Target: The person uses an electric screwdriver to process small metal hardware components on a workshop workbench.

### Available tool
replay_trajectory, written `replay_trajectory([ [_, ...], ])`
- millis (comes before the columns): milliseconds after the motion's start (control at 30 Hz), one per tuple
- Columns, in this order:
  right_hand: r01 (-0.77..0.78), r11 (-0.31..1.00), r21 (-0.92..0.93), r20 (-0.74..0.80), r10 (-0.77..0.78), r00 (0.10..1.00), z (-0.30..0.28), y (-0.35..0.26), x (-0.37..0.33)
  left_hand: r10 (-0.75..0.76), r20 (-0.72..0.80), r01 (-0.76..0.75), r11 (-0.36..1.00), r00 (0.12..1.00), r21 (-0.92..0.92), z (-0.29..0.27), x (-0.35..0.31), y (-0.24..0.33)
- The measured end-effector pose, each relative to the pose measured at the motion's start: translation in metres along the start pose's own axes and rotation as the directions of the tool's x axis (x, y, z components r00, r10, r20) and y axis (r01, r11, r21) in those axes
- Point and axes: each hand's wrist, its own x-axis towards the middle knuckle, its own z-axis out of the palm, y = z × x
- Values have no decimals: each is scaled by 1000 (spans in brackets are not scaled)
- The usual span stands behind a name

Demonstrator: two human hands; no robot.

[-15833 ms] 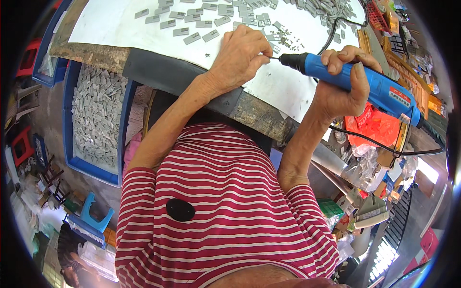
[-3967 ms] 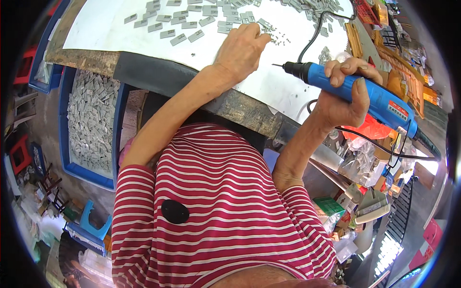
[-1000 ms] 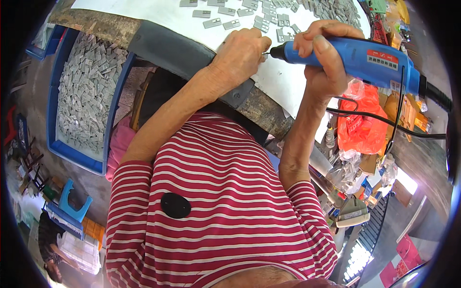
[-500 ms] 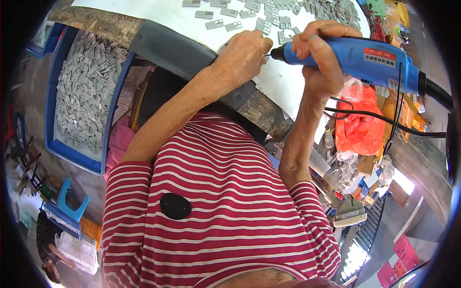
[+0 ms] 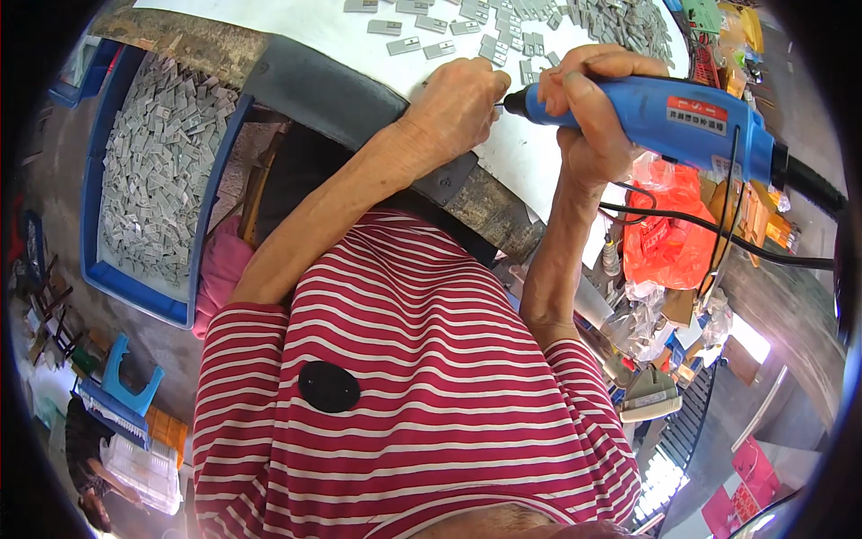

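Observation:
My right hand [image 5: 597,112] is wrapped around a blue electric screwdriver [image 5: 687,117], which lies nearly level and points left. Its black nose and thin bit [image 5: 514,102] reach to the fingertips of my left hand [image 5: 456,106]. That hand is closed in a pinch above the table's near edge; whatever it pinches is hidden behind the fingers. Beyond my hands, small flat grey rectangular pieces [image 5: 437,49], each with a dark mark, lie spread on the white tabletop [image 5: 341,40]. More of them form a dense pile [image 5: 620,27] at the far right.
A blue-rimmed bin [image 5: 90,216] full of similar grey pieces stands at my left, beside pink cloth [image 5: 220,278]. A black cable [image 5: 718,235] runs across the right side, over a red plastic bag [image 5: 669,229] and clutter. Another person [image 5: 85,467] is at the lower left.
My right hand and the screwdriver have shifted slightly left, with the tool's rear end tilted a little lower. My left hand stays almost in place, still pinched.

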Motion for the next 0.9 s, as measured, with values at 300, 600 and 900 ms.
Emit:
replay_trajectory([
  [300, -6, 999, -38, 158, 12, 987, -17, -8, -4, 21, -14, -21, 1000, 1000, -9, 2, -4, 2],
  [600, 214, 974, -76, 190, -197, 962, -25, -15, -30, 106, -15, -105, 993, 994, 61, 4, -2, 5],
  [900, 233, 954, 190, -6, -236, 972, -34, -27, -34, 134, 30, -137, 980, 991, 147, 4, -6, 15],
])
